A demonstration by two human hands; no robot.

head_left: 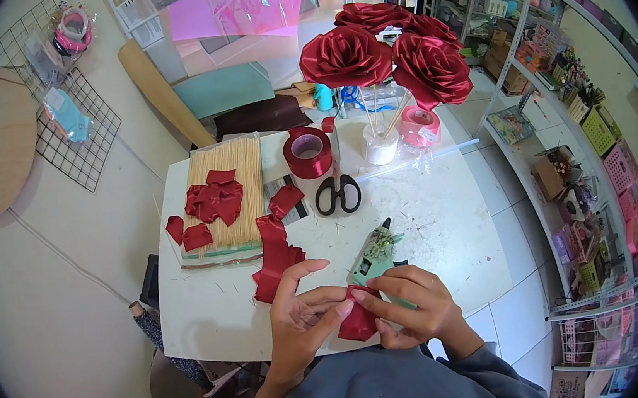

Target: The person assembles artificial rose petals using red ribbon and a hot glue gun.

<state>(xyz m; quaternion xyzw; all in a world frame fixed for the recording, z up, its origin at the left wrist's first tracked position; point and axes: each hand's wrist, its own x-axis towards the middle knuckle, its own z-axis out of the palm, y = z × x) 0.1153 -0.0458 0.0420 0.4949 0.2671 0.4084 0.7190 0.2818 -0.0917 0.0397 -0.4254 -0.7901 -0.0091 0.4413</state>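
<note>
A small piece of dark red satin ribbon (358, 324) is between my two hands at the table's front edge. My left hand (304, 317) touches its upper left side with the fingertips, its index finger raised. On the right, my right hand (414, 303) pinches the top edge of the ribbon piece. Just beyond the hands lies a pale green glue gun (377, 252), partly hidden by my right hand. Cut red ribbon strips (275, 262) lie to the left of it. Black-handled scissors (338, 195) rest below the red ribbon roll (307, 153).
Red petals (214, 201) lie on a bundle of wooden sticks (241, 157) at the left of the white table (444, 209). Satin roses (347, 56) stand in a white holder (380, 147) beside a pink tape roll (419, 127). Metal shelves (519, 139) stand at the right.
</note>
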